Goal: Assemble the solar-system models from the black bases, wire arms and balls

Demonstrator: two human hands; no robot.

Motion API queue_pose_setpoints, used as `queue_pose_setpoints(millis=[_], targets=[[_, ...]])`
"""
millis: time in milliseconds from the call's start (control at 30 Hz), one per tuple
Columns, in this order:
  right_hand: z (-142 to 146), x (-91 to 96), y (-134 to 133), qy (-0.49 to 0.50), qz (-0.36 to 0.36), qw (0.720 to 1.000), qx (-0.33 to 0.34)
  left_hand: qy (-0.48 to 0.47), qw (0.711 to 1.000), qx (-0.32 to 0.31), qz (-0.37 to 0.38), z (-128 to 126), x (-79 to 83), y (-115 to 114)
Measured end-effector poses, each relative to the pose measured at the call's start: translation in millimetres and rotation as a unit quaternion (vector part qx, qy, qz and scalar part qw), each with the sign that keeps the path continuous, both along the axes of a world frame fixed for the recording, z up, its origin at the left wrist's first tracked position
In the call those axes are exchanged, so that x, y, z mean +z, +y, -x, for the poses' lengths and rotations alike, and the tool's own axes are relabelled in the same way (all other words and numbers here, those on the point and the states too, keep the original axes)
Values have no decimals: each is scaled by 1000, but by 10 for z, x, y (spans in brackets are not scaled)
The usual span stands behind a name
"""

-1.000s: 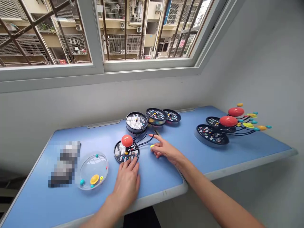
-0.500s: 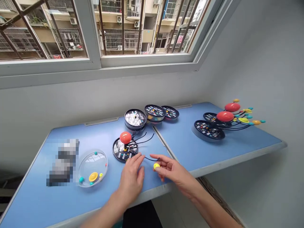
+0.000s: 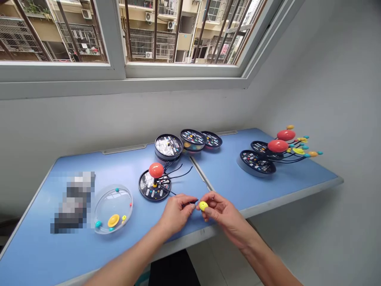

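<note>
"What's each hand gripping?"

"The left hand [image 3: 177, 214] pinches a black rod [image 3: 170, 191] close to its outer end. The right hand [image 3: 222, 212] grips a yellow ball [image 3: 203, 205] between thumb and fingers."

"Where is that ball?"

"Just right of the rod's tip, by the desk's [image 3: 178, 244] near edge. I can't tell whether they touch."

"And the rod's other end?"

"It runs far and left to the model's round base [image 3: 153, 194], under the red ball [image 3: 156, 170]."

"So which step is this?"

"Fitting ball to rod, I'd judge. The next move calls for a steady tip, the ball's hole lined up with it, and a gentle push so that the rod doesn't bend."
</note>
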State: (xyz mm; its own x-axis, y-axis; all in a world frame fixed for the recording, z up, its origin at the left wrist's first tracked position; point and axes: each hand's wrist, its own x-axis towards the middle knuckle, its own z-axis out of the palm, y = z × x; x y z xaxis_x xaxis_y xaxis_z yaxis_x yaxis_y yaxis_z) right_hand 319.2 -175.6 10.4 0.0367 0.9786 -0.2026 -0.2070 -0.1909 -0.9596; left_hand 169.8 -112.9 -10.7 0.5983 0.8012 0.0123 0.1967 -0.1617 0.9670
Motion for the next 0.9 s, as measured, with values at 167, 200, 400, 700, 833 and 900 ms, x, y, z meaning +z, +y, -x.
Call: queue_pose_setpoints(millis=[167,200,400,700,833,900], targets=[[24,-162,262,77,8,997,-28,-22,995,99,-21,-51,-53,30],[47,-187,328,89,7,996,-25,-27,992,120,-27,-46,-69,47],[187,-203,653,96,-7,995,-19,-56,977,206,-14,27,-158,193],[116,-99,708,19,-39,999,-4,-112,975,188,20,27,-181,229],[141,-57,750,-54,-51,997,-16,-134,972,192,-7,19,-145,248],[157,-45,768,-89,-55,994,-20,-147,970,192,-23,24,-117,253]])
